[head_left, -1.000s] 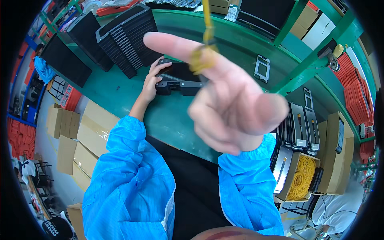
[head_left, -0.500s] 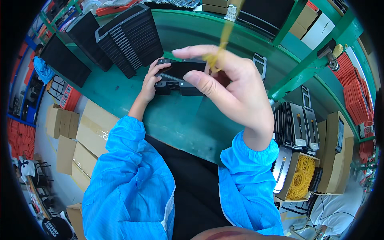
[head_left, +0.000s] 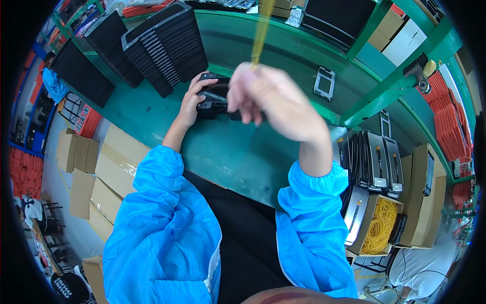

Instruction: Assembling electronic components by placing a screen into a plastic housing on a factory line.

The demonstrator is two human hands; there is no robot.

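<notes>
My left hand [head_left: 191, 105] is closed around the left end of a black rectangular frame-like part [head_left: 206, 110] with a dark, shiny middle, lying on the green bench. Above that part's right end is my right hand [head_left: 273, 93], smeared by motion, its fingers bent. A thin yellow rubber band [head_left: 261, 35] runs straight up from the top of this hand, blurred, and leaves the picture at the upper edge. The hand hides the right end of the black part. Whether its lower fingers touch the part I cannot tell.
Tall stacks of black ribbed panels [head_left: 167, 48] stand at the back left. A small metal frame [head_left: 324, 83] leans by the bench's back edge. To the right are stacked metal-faced panels [head_left: 373, 157], a box of yellow bands [head_left: 381, 225] and a green post [head_left: 379, 96].
My right hand has swung inward over the black part, and its fingers have closed from a wide spread. The yellow band has shifted left with it. My left hand keeps its hold.
</notes>
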